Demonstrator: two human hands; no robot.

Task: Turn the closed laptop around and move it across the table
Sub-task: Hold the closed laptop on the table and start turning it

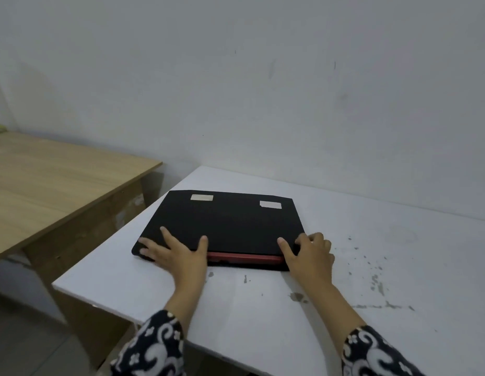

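The closed black laptop (pixel 222 226) is lying flat near the left end of the white bench (pixel 385 267), its red rear strip (pixel 244 258) facing the person and its far edge pointing toward the wall (pixel 263 77). Two pale rectangular labels (pixel 202 197) are sitting on the lid near that far edge, one toward each corner. The left hand (pixel 173 251) is resting on the near left corner of the lid, fingers spread wide and flat, with the thumb lying along the near edge. The right hand (pixel 309 253) is cupping the near right corner, thumb pressing on top of the lid and the other fingers curling round the side edge, so it is holding the laptop there. Both sleeves (pixel 154 346) are showing a dark fabric with a white swirling pattern. Dark specks and scuffed streaks (pixel 377 283) are marking the bench surface to the right of the laptop. A lower wooden table (pixel 59 191) is standing to the left, apart from the bench across a narrow gap, and a grey floor is showing below.
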